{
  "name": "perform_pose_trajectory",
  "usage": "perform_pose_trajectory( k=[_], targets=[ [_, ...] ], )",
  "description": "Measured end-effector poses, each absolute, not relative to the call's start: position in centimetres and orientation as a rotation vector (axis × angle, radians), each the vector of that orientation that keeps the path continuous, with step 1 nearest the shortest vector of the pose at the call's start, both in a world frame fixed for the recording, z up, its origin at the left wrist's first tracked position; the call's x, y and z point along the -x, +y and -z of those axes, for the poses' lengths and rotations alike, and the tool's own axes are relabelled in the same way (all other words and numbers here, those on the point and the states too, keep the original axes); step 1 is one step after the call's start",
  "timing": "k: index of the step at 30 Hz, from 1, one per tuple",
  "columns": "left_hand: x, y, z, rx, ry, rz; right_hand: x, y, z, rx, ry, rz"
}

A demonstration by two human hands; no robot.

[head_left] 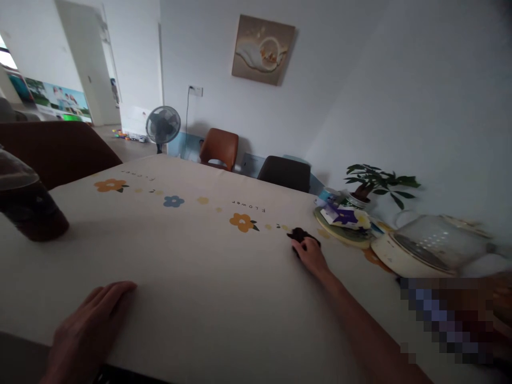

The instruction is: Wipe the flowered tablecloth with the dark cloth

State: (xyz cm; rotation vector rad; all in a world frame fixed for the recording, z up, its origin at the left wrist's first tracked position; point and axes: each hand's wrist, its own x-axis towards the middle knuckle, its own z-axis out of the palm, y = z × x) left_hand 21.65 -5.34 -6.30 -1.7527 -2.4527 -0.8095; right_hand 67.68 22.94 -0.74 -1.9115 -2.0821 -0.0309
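My right hand [313,256] reaches out over the pale tablecloth [208,256], its fingers closed on a dark, crumpled cloth [301,233]. The cloth bunches beyond the fingers, beside the printed flowers. My left hand [94,320] rests near the table's front edge with its fingers stretched out and nothing in them. A dark object [128,375] lies below it at the bottom of the view, mostly cut off. Farther left, a clear plastic cup [36,213] of dark drink stands on the cloth.
On the right are a tissue pack [344,216] on a round mat [340,232], a potted plant [362,192] and a white pot [404,253] with a clear lid. A blurred patch covers the lower right. Chairs [220,146] and a fan [163,125] stand beyond the table.
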Motion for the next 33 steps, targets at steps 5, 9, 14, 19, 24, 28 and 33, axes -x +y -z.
perform_pose_trajectory(
  k=[5, 9, 14, 19, 24, 28, 33],
  targets=[
    [-22.2, -5.3, 5.7, 1.714, -2.409, 0.804, -58.4, 24.3, 1.4, 1.633, -2.304, 0.002],
    [-22.7, -5.3, 4.7, 1.721, -2.33, 0.805, -50.0, 24.7, 1.8, 1.437, -2.494, -0.05],
    [-22.9, -5.1, 4.6, 1.734, -2.24, 0.87, -39.8, 24.4, 1.1, 1.29, -2.673, -0.226],
    [-22.9, -5.2, 5.1, 1.708, -2.197, 0.904, -30.4, 24.0, 0.3, 1.108, -2.816, -0.429],
    [-22.8, -5.1, 4.8, 1.693, -2.262, 0.911, -23.3, 22.4, 0.1, 0.934, -2.898, -0.501],
    [-22.9, -5.0, 4.4, 1.67, -2.322, 0.951, -21.8, 20.9, -0.2, 0.885, -2.927, -0.499],
    [-22.7, -4.9, 4.2, 1.699, -2.334, 1.015, -25.1, 20.0, -0.5, 0.967, -2.938, -0.489]
  ],
)
